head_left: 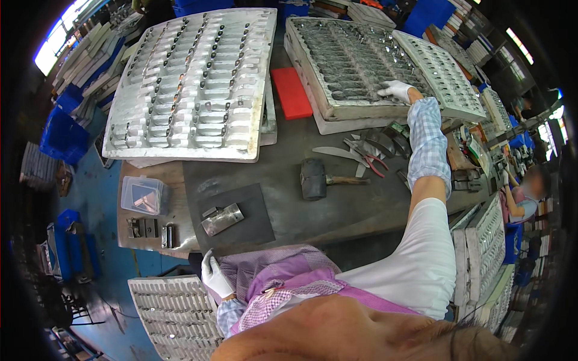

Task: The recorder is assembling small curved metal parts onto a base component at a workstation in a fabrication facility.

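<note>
Both of my hands wear white gloves. My right hand (pixel 397 91) reaches out over the grey foam tray (pixel 331 99) at the far right, at its near edge. Its fingers point left and look apart, with nothing visible between them. Rows of small dark metal parts (pixel 346 60) fill that tray, and a few shiny ones stand at its far right. Down by the table's front edge is my left hand (pixel 218 277), fingers stretched out and nothing seen in them. Closest to it on the table lies a metal block (pixel 223 219) on a dark square mat (pixel 256 207).
A large white tray (pixel 247 141) of metal parts leans at the back left, beside a red box (pixel 292 93). A black mallet (pixel 313 179), pliers (pixel 374 163) and a clear plastic box (pixel 142 195) lie on the table (pixel 277 210). Another person (pixel 527 195) is at the right.
</note>
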`<act>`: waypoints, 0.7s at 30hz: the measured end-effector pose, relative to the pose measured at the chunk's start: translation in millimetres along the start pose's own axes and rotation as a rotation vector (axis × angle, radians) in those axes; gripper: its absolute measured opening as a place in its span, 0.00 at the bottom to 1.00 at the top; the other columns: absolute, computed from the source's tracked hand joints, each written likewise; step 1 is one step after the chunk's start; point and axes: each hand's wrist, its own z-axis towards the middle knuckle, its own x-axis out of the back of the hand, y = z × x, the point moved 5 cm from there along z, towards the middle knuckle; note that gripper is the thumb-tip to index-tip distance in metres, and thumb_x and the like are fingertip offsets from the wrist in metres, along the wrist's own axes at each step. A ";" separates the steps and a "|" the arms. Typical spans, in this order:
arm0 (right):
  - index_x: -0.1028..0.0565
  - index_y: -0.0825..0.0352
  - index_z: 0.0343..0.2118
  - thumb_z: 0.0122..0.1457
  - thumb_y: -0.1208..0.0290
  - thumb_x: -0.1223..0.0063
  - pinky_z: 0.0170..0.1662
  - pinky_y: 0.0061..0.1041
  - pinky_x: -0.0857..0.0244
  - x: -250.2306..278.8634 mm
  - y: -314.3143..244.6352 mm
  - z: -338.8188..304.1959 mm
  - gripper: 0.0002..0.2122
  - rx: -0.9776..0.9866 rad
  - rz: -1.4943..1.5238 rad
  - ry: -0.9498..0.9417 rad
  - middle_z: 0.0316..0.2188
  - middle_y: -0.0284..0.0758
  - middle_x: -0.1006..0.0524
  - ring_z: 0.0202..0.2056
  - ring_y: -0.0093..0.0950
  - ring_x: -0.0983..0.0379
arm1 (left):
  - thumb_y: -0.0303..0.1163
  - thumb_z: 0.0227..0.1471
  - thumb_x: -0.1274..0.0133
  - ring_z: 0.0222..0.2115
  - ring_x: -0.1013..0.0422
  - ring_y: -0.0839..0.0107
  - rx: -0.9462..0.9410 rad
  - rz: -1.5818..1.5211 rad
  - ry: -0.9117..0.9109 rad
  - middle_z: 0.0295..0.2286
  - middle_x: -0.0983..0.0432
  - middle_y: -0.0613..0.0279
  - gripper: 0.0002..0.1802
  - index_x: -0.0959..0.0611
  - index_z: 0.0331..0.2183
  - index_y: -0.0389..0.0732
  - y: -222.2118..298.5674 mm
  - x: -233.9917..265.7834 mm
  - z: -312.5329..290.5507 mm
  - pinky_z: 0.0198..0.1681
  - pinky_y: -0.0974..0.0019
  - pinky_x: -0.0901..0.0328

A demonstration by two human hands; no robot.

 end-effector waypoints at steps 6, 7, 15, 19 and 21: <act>0.21 0.71 0.46 0.48 0.62 0.35 0.29 0.30 0.35 23.8 22.4 2.7 0.23 -0.010 0.020 0.159 0.33 0.38 0.18 0.28 0.27 0.25 | 0.23 0.62 0.50 0.42 0.25 0.69 -0.083 0.082 -0.077 0.40 0.19 0.57 0.10 0.17 0.42 0.32 16.9 -11.7 -1.1 0.51 0.67 0.33; 0.18 0.72 0.38 0.47 0.63 0.36 0.27 0.30 0.36 26.0 28.5 4.6 0.18 -0.085 0.113 0.189 0.27 0.37 0.18 0.24 0.26 0.27 | 0.23 0.62 0.50 0.42 0.25 0.70 -0.102 0.080 -0.081 0.40 0.19 0.58 0.10 0.17 0.42 0.32 17.9 -10.0 0.0 0.51 0.67 0.33; 0.18 0.68 0.24 0.52 0.69 0.40 0.23 0.26 0.42 41.0 32.4 -22.8 0.07 0.097 0.625 0.672 0.20 0.32 0.22 0.18 0.22 0.33 | 0.22 0.62 0.51 0.41 0.25 0.71 -0.062 -0.032 -0.084 0.40 0.19 0.58 0.10 0.17 0.43 0.32 23.7 -7.8 9.2 0.49 0.68 0.32; 0.17 0.70 0.27 0.54 0.70 0.43 0.28 0.21 0.40 45.1 -31.1 -59.7 0.08 0.377 0.511 0.618 0.23 0.30 0.20 0.22 0.18 0.31 | 0.22 0.63 0.52 0.41 0.25 0.71 -0.130 -0.054 -0.211 0.42 0.20 0.56 0.11 0.18 0.43 0.30 69.7 -25.6 12.6 0.44 0.68 0.27; 0.17 0.70 0.31 0.55 0.70 0.44 0.28 0.20 0.41 37.9 -54.9 -80.4 0.09 0.327 0.562 0.522 0.23 0.29 0.20 0.23 0.17 0.31 | 0.22 0.63 0.53 0.42 0.25 0.70 0.000 -0.279 -0.318 0.43 0.21 0.55 0.12 0.18 0.44 0.30 74.7 -59.9 15.7 0.45 0.68 0.26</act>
